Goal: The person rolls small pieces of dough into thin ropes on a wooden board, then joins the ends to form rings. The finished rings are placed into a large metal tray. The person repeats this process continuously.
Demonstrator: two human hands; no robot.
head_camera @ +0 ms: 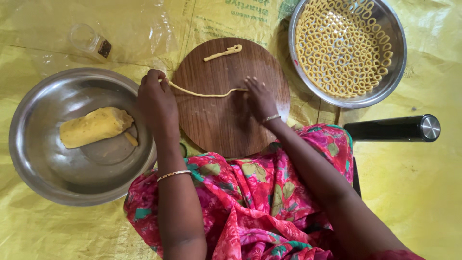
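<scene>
At frame centre, findings by item:
Left hand (158, 103): fingers pinched on the left end of the dough rope (204, 93).
Right hand (260, 98): fingertips pressing the rope's right end, not clenched.
Dough rope: thin, stretched across the round wooden board (226, 130) — a shorter piece (223, 53) lies above it.
Risk: rope likely to snap mid-span if pulled unevenly.
Left of frame: steel bowl (29, 144) holding dough lump (94, 126).
Upper right: steel dish (397, 67) of dough rings (341, 45).

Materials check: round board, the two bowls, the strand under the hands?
Round board: looks like wood, matte brown, visible grain. Left bowl and right bowl: likely steel, shiny reflections. Strand at the left hand and right hand: apparently soft yellow dough.
</scene>
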